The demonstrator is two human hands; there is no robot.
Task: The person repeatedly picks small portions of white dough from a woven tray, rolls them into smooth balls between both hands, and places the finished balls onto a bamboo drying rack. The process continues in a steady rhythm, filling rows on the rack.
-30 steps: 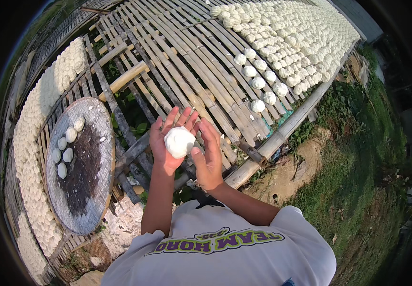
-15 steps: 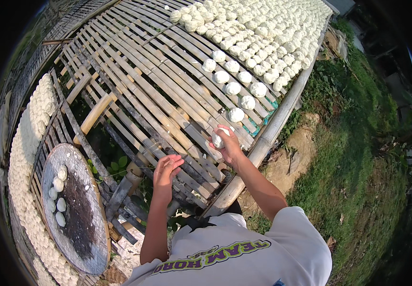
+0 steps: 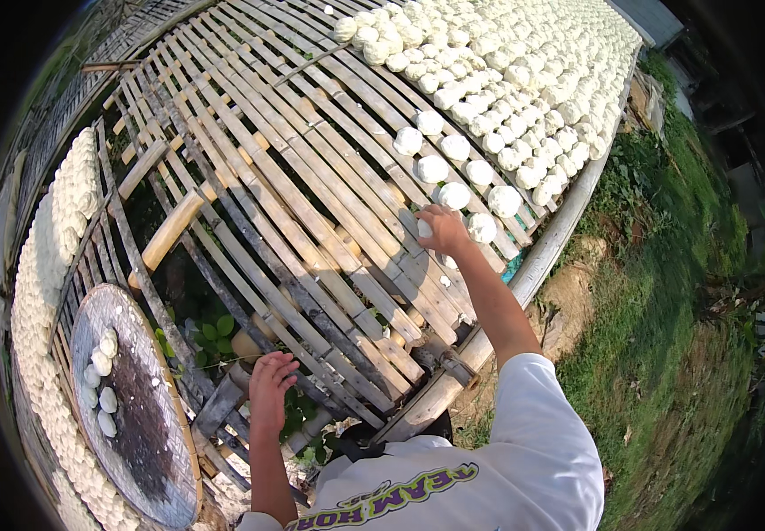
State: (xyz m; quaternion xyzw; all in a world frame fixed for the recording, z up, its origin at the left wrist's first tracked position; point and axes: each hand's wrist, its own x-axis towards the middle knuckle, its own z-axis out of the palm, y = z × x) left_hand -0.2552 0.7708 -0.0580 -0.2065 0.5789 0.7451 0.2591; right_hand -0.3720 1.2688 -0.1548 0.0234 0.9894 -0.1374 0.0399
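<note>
Outdoor food-drying yard, rural setting. Evidence: long raised rack of split bamboo slats (image 3: 250,177) under open sun, far end covered with rows of round white dough cakes (image 3: 506,88); a second bamboo rack (image 3: 46,265) at left likewise loaded; a round woven tray (image 3: 148,425) holding a few cakes; grass bank (image 3: 666,292) and bare soil alongside.

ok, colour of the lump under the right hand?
White lump, seen in the head view.

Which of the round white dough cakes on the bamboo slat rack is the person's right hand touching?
The round white dough cake under the right hand, partly hidden by its fingers, at the near end of the rows; the others lie untouched.
</note>
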